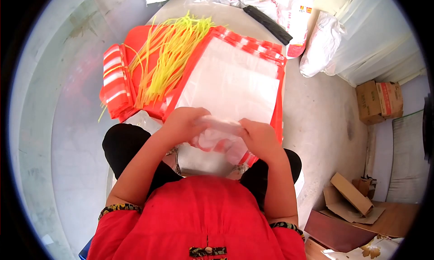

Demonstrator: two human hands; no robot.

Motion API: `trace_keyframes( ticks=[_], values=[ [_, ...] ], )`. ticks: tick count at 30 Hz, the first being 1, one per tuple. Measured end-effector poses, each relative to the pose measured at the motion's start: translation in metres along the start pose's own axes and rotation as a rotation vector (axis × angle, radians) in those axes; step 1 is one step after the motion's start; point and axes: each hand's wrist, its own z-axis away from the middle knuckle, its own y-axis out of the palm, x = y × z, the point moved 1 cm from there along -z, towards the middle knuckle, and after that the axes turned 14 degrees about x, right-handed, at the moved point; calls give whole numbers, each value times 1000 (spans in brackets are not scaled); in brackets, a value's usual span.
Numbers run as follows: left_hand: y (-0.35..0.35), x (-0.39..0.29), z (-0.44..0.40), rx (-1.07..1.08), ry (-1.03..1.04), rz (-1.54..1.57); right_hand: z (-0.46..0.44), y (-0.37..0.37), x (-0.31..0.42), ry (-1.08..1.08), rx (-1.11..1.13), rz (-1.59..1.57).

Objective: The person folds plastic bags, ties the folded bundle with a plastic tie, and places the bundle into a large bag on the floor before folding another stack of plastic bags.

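Observation:
My left hand and my right hand are both closed on a clear plastic bag, one at each side. The bag is partly folded between them, and its red-and-white edge hangs down over my lap. Just beyond my fingers lies a stack of red-bordered plastic bags, topped by a whitish translucent sheet. To the left, a loose bunch of yellow-green strips spreads over red material. Beside it rests a folded red-and-white striped bundle with a yellow strip around it.
A black bar lies at the table's far right edge. Behind it are white printed sacks and a wrapped white bundle. Cardboard boxes stand by the right wall, with flattened cardboard lower right.

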Motion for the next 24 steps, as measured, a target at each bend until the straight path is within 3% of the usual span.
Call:
trace_keyframes(
  ticks=[3, 9, 15, 18, 21, 24],
  values=[
    [2, 27, -11, -185, 128, 17, -17, -10, -20, -126, -118, -30],
    [-5, 29, -27, -259, 16, 201, -60, -29, -43, 55, 15, -168],
    [-3, 21, -34, -362, -117, -133, -70, -12, -48, 59, -141, -19],
    [4, 22, -39, -427, -103, -263, -65, 2, -44, 16, -400, 80],
    [11, 33, -42, -560, 69, -498, -57, 14, -42, -130, -528, 384],
    [18, 52, -49, -505, 395, -666, -36, 30, -32, -390, -458, 223]
  ],
)
